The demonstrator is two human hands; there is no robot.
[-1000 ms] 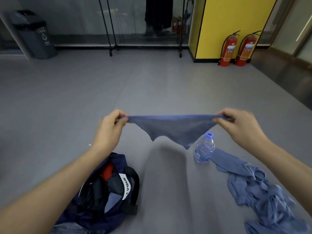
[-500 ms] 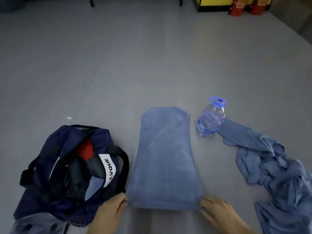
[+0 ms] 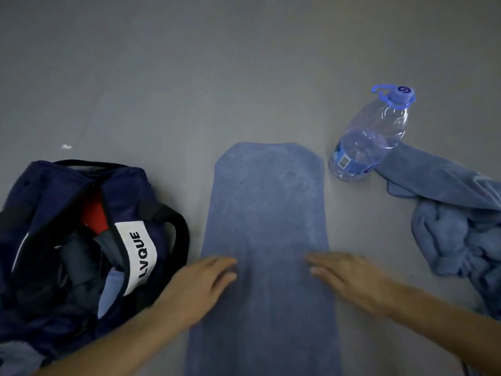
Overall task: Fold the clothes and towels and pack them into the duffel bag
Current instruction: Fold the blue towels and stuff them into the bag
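Blue towel (image 3: 267,213) is laid flat on the floor (image 3: 162,77), between the open duffel bag (image 3: 54,213) and a water bottle (image 3: 371,137). Left hand (image 3: 200,283) and right hand (image 3: 349,278) are pressed flat upon it, fingers straight. Fabric is judged soft, light, limp; it is best pinched at the corners.

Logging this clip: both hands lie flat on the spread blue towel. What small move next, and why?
Probably bring the far end back over the near half: the towel lies flat and long, left hand and right hand rest open on it.
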